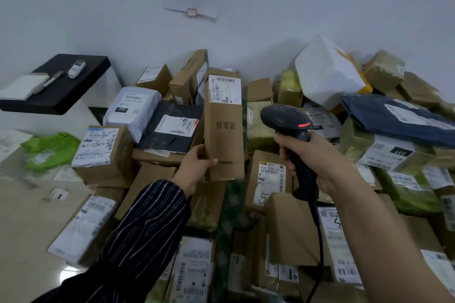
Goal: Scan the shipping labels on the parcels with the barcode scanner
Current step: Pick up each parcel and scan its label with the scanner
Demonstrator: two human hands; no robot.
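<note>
The left hand (197,163) is gripping a tall cardboard parcel (224,128) by its lower left edge, holding it upright above the heap of parcels (275,204), its shipping label (224,90) at the top (facing the camera). The right hand (312,162) is wrapping around the handle of the barcode scanner (293,135), just beside the parcel's right.

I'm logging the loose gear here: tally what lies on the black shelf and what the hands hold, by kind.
Cardboard parcel, in left hand: 1
Barcode scanner, in right hand: 1
White flat pad on black shelf: 1
Grey pen-like tool: 1
Small white cylinder: 1
Total: 5
</note>
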